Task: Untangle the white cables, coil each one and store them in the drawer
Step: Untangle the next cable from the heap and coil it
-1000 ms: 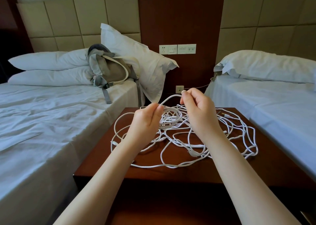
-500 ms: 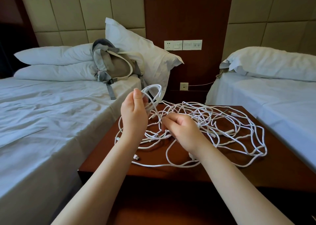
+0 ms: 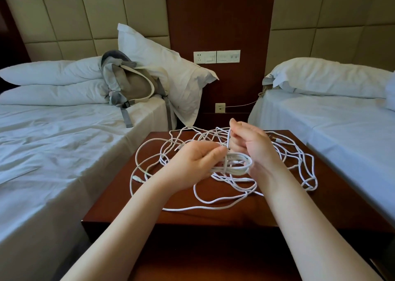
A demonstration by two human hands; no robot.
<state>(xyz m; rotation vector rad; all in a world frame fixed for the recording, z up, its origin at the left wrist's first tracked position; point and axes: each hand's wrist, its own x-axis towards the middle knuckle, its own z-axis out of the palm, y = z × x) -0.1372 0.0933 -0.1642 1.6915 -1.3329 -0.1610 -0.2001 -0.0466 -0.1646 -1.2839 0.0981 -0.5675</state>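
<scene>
A tangle of white cables (image 3: 284, 159) sprawls over the dark wooden nightstand (image 3: 213, 216) between two beds. My left hand (image 3: 192, 165) is closed around a small coil of white cable (image 3: 237, 164) held just above the tabletop. My right hand (image 3: 250, 144) pinches a strand that rises upright from that coil, its fingers curled around it. Loose loops trail from the coil to the left and front of the nightstand, with a plug end (image 3: 136, 178) lying near the left edge. The drawer is not visible.
A bed with white sheets (image 3: 53, 152) lies at the left, carrying pillows and a grey backpack (image 3: 128, 84). A second bed (image 3: 342, 127) flanks the right. Wall sockets (image 3: 217, 57) sit on the wooden panel behind, with a thin wire running from a lower socket (image 3: 220, 107).
My left hand dropped from its raised position and now holds the coil low over the table. My right hand rose and moved back, drawing a strand up beside the coil.
</scene>
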